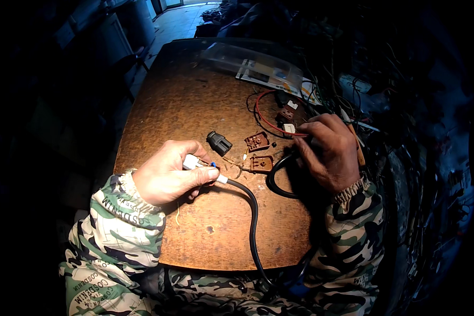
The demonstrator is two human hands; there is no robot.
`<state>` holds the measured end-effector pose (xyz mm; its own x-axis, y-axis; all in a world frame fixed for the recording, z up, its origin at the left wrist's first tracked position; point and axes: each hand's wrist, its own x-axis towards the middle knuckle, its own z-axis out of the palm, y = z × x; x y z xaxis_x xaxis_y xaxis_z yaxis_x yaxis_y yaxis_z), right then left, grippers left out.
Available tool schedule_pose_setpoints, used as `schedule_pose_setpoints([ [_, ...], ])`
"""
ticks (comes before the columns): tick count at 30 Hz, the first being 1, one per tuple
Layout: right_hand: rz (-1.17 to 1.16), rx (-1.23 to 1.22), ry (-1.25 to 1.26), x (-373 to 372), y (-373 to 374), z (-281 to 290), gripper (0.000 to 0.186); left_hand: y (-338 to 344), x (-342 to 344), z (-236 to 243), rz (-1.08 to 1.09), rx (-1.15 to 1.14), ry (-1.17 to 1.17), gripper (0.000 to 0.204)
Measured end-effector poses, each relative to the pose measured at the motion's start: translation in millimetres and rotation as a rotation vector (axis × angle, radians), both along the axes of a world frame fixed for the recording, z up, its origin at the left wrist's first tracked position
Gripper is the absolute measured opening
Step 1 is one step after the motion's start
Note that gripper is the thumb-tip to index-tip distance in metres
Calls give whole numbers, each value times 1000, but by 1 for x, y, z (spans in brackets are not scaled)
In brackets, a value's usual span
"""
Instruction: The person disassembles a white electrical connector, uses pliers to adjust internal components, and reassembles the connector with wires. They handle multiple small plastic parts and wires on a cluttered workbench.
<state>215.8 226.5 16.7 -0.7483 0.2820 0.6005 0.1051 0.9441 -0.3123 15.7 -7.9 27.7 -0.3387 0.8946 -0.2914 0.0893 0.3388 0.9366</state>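
My left hand [171, 171] is closed around a white plug connector [191, 162] and the stripped end of a black cable [254, 218]. A bit of blue [213, 165] shows by the thumb tip, and a white sleeve [222, 179] sits where the black jacket begins. From there the cable bends down over the table's near edge. On the right, my right hand [332, 150] has its fingers curled above a loop of black cable. A thin red wire [266, 122] runs up to its fingertips; whatever lies between them is hidden.
A black plug housing [218, 142] and two brown connector halves [257, 141] lie mid-table, with small wire scraps around them. Farther back are a white connector piece [289, 128] and a clear plastic package [258, 66]. Tangled cables crowd the right side of the wooden table [210, 242].
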Motion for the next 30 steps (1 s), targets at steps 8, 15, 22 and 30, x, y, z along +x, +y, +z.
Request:
schedule_pose_setpoints([
  [8,132,-120,-256,-6,-7,-11,16,1,0,1,-31,-14,40,21],
  [15,44,-141,-296,-9,-5,-20,18,1,-2,0,-60,-8,70,23],
  [22,18,-128,-271,-15,-12,-24,20,1,0,1,-56,2,25,23],
  [30,48,-113,-285,-16,-9,-29,16,0,-2,-3,-62,-45,24,25],
])
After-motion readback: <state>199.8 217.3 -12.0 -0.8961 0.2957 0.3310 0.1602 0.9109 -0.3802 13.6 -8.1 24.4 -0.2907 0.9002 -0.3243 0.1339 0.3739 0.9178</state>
